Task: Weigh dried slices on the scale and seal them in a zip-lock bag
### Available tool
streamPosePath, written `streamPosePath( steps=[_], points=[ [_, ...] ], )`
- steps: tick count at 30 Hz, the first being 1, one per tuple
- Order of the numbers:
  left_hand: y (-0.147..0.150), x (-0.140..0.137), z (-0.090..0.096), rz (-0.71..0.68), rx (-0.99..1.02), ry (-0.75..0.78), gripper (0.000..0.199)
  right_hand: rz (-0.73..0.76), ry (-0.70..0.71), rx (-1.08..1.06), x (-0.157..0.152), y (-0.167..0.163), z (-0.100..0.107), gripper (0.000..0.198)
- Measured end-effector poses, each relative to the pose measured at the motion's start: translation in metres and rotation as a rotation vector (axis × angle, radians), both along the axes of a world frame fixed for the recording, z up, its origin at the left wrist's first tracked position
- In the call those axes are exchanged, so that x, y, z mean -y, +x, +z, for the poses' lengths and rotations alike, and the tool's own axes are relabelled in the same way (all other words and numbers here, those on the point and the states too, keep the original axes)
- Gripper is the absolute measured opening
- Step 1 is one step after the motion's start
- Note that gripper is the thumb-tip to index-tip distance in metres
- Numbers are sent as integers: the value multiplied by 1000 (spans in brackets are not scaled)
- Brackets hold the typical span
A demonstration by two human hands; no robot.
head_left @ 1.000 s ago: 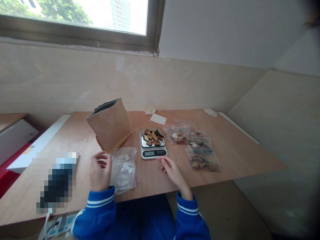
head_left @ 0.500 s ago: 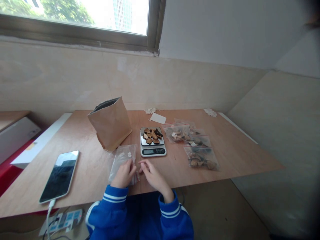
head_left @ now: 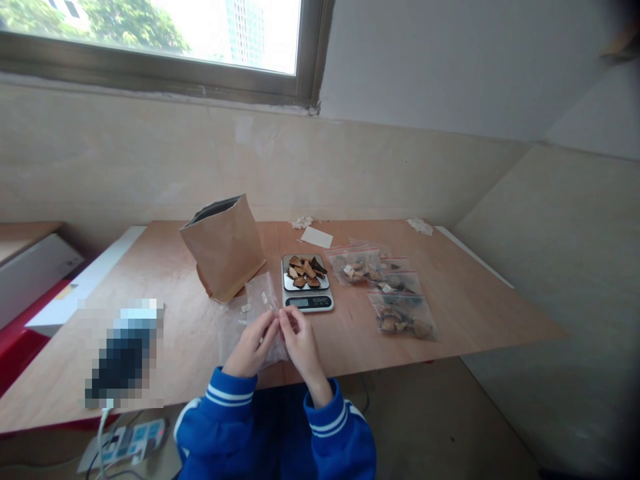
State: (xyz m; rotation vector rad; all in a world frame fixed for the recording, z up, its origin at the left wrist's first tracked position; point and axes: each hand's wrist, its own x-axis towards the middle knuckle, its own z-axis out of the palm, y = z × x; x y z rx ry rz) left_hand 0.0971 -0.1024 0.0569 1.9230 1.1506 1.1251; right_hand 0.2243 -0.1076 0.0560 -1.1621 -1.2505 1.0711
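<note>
My left hand [head_left: 255,343] and my right hand [head_left: 300,340] meet at the fingertips near the table's front edge. Both are closed in a pinch on a clear plastic zip bag [head_left: 260,291], which is lifted and bears a small white label. Under it lie more clear bags [head_left: 230,325], flat on the table. Just beyond my right hand stands a kitchen scale [head_left: 306,303], its display lit but unreadable. Brown dried slices [head_left: 304,270] are heaped on its plate.
An upright brown paper bag [head_left: 225,247] stands open at the left back. Filled zip bags [head_left: 403,317] lie right of the scale. Behind it are a white card [head_left: 317,237] and crumpled white bits [head_left: 302,223]. A phone [head_left: 123,353], pixelated, lies at the left with a cable.
A plastic bag has been raised off the others, its top now leaning toward the scale. My right hand has moved left and up, and its fingers have closed on the bag beside my left fingers.
</note>
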Motion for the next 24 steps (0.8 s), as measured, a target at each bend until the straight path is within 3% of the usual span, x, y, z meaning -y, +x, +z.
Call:
streamPosePath(
  steps=[5,13,21,24],
  points=[
    [-5,3,14,64,13,34,29,5,5,-2,-5,2,8,30],
    [-6,2,13,-31,33,67,23,97,101,64,2,-1,28,24],
    [-9,3,20,-10,36,-25,30,-6,94,98,-4,-2,27,22],
    [-12,6,24,123,107,-2,33,-142,68,69,-13,7,17,23]
  ],
)
